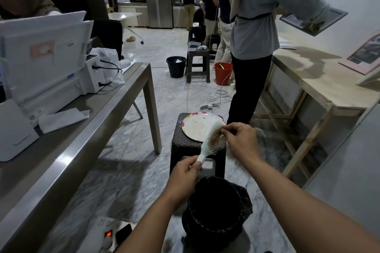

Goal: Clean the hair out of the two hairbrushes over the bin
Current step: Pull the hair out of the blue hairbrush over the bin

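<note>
My left hand (pixel 185 172) grips the white handle of a pale mint hairbrush (pixel 212 139), held tilted up to the right with its bristles toward me. My right hand (pixel 240 139) pinches at brownish hair among the bristles near the brush's upper end. Below and in front of me stands a bin lined with a black bag (pixel 216 209); the brush is held a little beyond its far rim. I see only one hairbrush.
A dark plastic stool (pixel 181 146) behind the bin carries a white plate (pixel 197 127) with coloured rim marks. A metal table (pixel 86 129) with a printer runs along the left. A person stands close at right by a wooden bench (pixel 308 80). A power strip (pixel 111 232) lies at lower left.
</note>
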